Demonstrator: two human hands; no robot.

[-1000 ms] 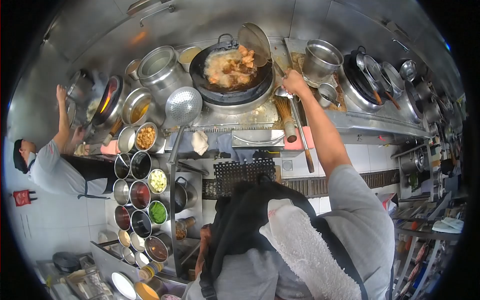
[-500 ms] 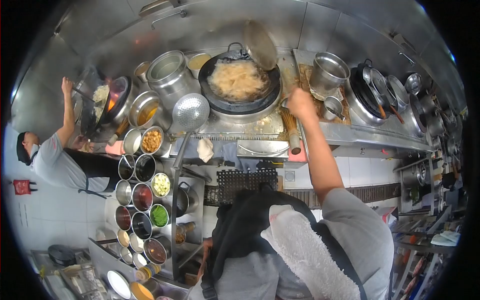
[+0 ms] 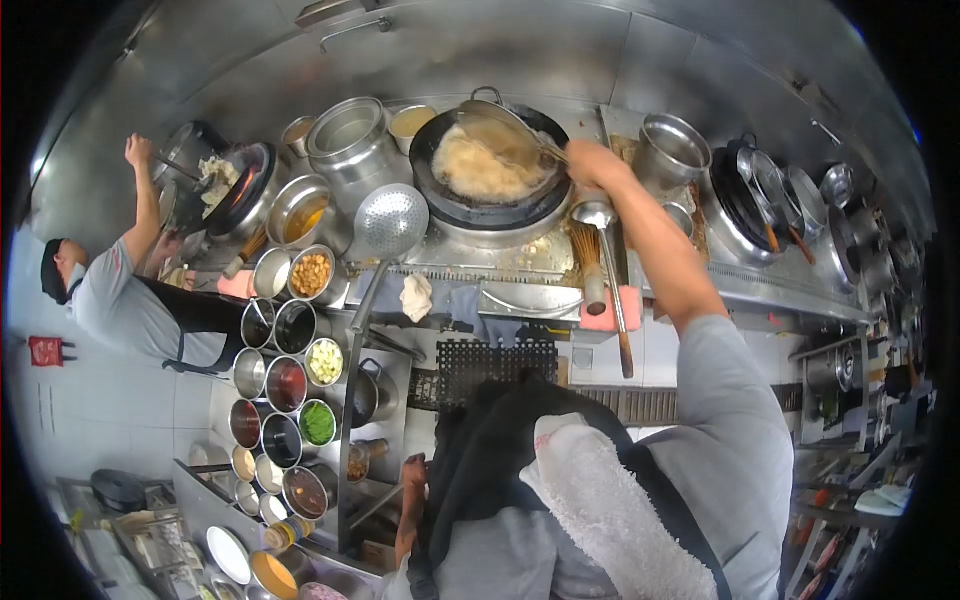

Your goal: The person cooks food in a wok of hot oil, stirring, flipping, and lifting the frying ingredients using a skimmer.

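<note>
White terry towel [image 3: 615,500], long and rumpled: laid over the shoulder of the wearer's grey short-sleeved shirt [image 3: 735,400], beside a black apron [image 3: 520,430].

Left hand [image 3: 414,475]: low at the wearer's side, well apart from the stove; finger position too small to tell whether open or closed.

Round steel containers [image 3: 249,374], in rows to the left: contents include chopped green leaves [image 3: 318,424] and pale green cubes [image 3: 325,362].

Black perforated rubber mat [image 3: 497,372]: on the floor before the stove.

Long steel ladle with wooden handle end [image 3: 612,275]: near side of the right hand, unheld. Bamboo brush with bound handle [image 3: 590,265]: just left of it.

Perforated round steel skimmer [image 3: 391,222]: well left of the right hand, its handle pointing back toward the wearer.

Right hand [image 3: 594,165]: closed around the handle of a round wire-mesh strainer [image 3: 505,132]. Strainer bowl extends left and away from the fist, over a black round-bottomed wok [image 3: 424,157] of pale frothing liquid [image 3: 485,170].

Large steel pot [image 3: 350,160]: left of the wok.

Steel wall tap [image 3: 355,34]: on the metal back wall.
</note>
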